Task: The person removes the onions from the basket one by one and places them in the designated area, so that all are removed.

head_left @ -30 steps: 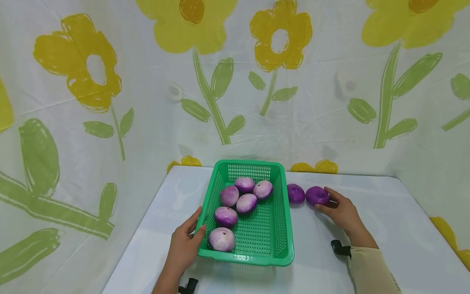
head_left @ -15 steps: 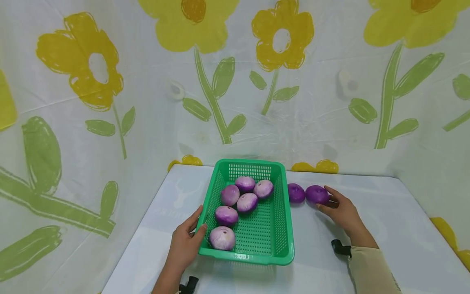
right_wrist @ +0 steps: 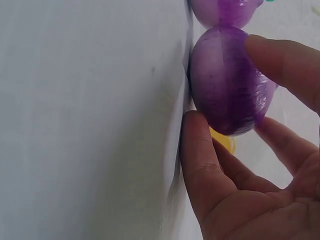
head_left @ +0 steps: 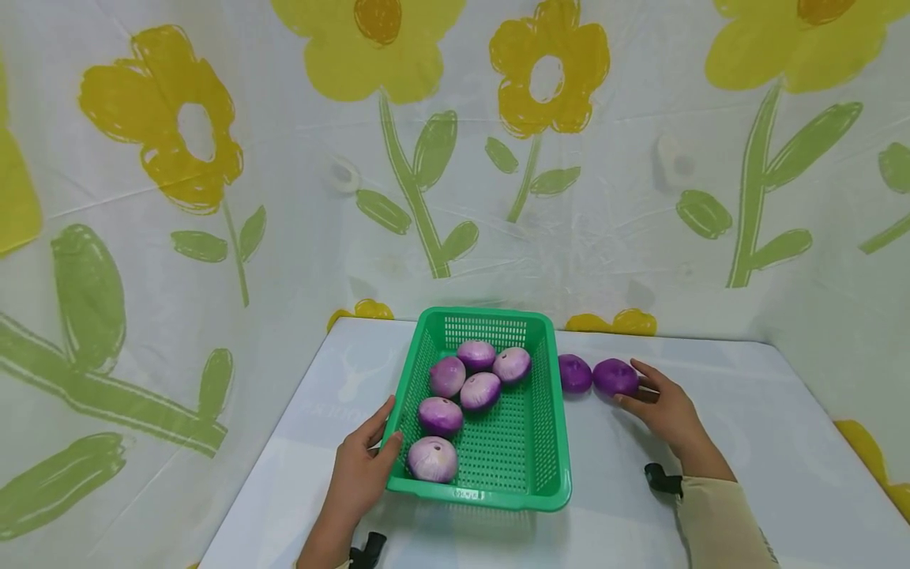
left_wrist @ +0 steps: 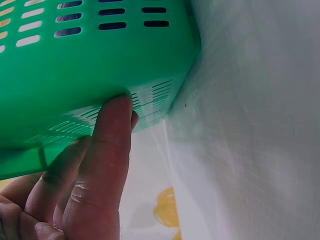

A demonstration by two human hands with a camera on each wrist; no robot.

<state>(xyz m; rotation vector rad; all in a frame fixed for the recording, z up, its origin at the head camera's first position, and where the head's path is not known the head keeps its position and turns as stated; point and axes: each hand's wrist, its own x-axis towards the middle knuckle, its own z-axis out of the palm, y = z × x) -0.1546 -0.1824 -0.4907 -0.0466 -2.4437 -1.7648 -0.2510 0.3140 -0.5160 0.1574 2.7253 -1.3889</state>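
Left hand (head_left: 360, 472) pinches the basket (head_left: 478, 496); right hand (head_left: 667, 413) pinches an onion (head_left: 614, 378) near the far edge of the desk (head_left: 768, 442).

A rectangular green plastic basket (head_left: 489, 499), with slotted walls and a perforated floor, stands upright on the tabletop (head_left: 746, 411), a short side facing the viewer. Inside lie six onions (head_left: 441, 416), round and pale to violet: four clustered toward the far end, two nearer along the left wall. Just beside the right wall sits a deep-purple onion (head_left: 574, 374); touching its right side is a glossy, slightly flattened purple onion (head_left: 615, 378).
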